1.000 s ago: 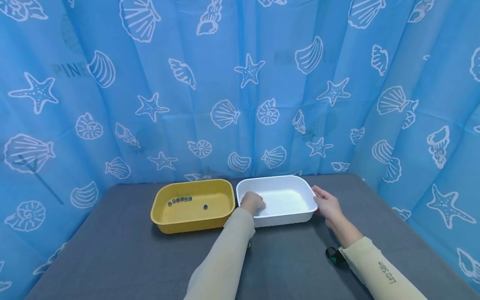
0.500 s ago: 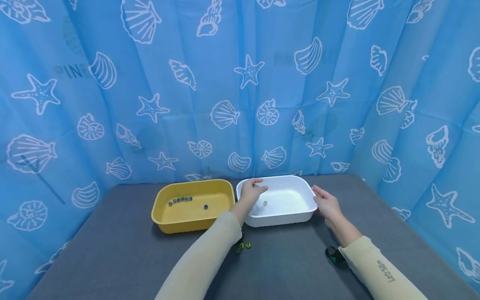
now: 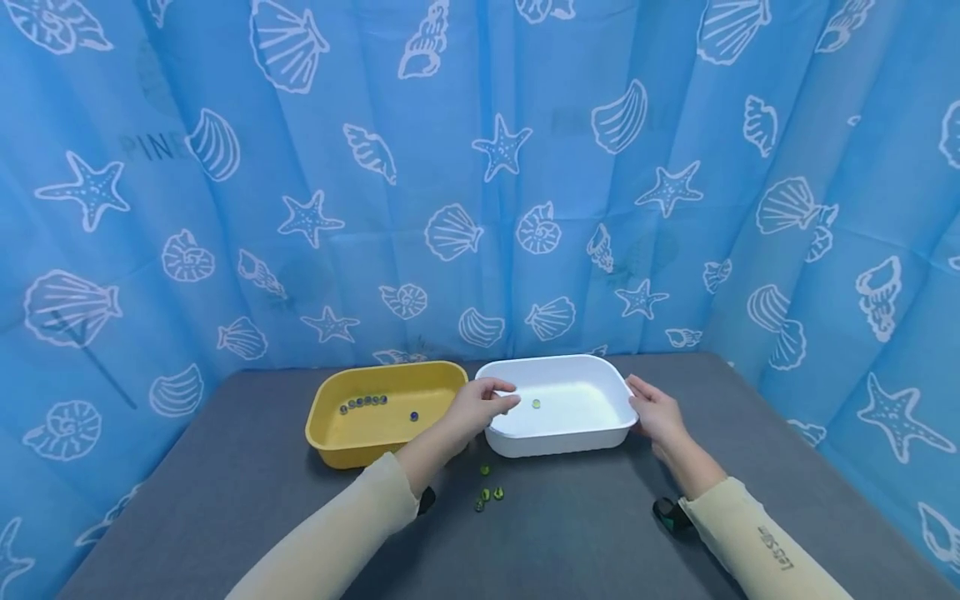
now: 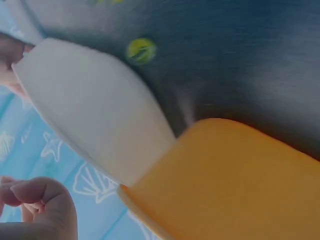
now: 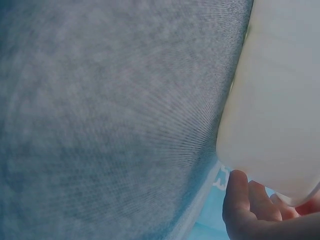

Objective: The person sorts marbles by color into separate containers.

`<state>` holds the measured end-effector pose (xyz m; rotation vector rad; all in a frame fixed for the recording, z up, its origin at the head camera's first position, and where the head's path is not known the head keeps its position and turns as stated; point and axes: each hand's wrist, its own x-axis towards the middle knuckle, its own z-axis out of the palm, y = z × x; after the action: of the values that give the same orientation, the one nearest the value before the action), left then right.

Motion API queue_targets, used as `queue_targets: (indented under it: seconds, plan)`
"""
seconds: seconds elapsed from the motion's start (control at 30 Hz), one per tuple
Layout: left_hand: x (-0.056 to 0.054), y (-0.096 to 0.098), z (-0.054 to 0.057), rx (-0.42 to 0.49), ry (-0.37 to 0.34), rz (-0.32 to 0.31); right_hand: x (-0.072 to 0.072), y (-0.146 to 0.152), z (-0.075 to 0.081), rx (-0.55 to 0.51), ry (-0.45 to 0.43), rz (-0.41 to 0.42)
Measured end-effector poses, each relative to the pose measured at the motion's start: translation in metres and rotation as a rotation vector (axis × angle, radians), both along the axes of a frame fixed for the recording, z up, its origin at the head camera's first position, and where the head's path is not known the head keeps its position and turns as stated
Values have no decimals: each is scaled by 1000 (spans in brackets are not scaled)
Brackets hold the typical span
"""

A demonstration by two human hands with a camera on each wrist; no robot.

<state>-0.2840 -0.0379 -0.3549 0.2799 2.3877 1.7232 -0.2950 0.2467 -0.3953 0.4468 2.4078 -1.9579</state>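
My left hand (image 3: 480, 406) hovers over the left end of the white plastic tub (image 3: 557, 444), thumb and index finger apart with nothing between them. Inside that tub lies one pale green glass marble (image 3: 536, 404). At the tub's right end my right hand (image 3: 656, 411) grips the rim; the right wrist view shows its fingers (image 5: 237, 195) against the outer wall. Several green marbles (image 3: 498, 493) lie on the grey cloth in front of the tub. The left wrist view catches one green marble (image 4: 141, 50) near the white wall.
A yellow tub (image 3: 352, 457) stands left of the white one, close beside it. It holds a row of several dark blue marbles (image 3: 367, 401) and a separate blue marble (image 3: 414, 416). Behind the table hangs a blue shell-print curtain (image 3: 480, 208).
My left hand has lifted out of the white tub and moved back left, leaving a green marble inside. The marbles on the cloth have come into sight. The right hand keeps its hold.
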Motion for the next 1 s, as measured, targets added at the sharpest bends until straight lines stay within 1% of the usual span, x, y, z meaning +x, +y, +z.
queue_targets:
  seconds: [0.1, 0.2, 0.3, 0.37, 0.47, 0.6, 0.7, 0.83, 0.93, 1.0]
  plan:
    - [10, -10, -2, -61, 32, -72, 0, 1, 0, -3, 1, -3]
    - [19, -20, -8, -115, 79, -148, 1, 1, 1, 0, 0, -3]
    - [27, -30, -16, -166, 110, -214, 1, 1, 1, 2, -4, 1]
    - [31, -36, -22, -201, 126, -244, 1, 0, 1, 1, -5, 1]
    - [35, -45, -34, -236, 131, -255, 1, 0, 0, -4, -5, 3]
    - [37, -55, -48, -277, 116, -217, 1, -1, 1, -3, -5, 3]
    - [38, -60, -56, -338, 118, -204, 1, -2, 1, -4, -5, -1]
    - [36, -61, -61, -415, 112, -230, 1, -1, 1, -2, -8, 1]
    - [32, -59, -61, -416, 83, -250, 1, -1, 1, -1, -11, 6]
    - [28, -58, -61, -396, 53, -251, 1, -1, 1, -1, -11, 8]
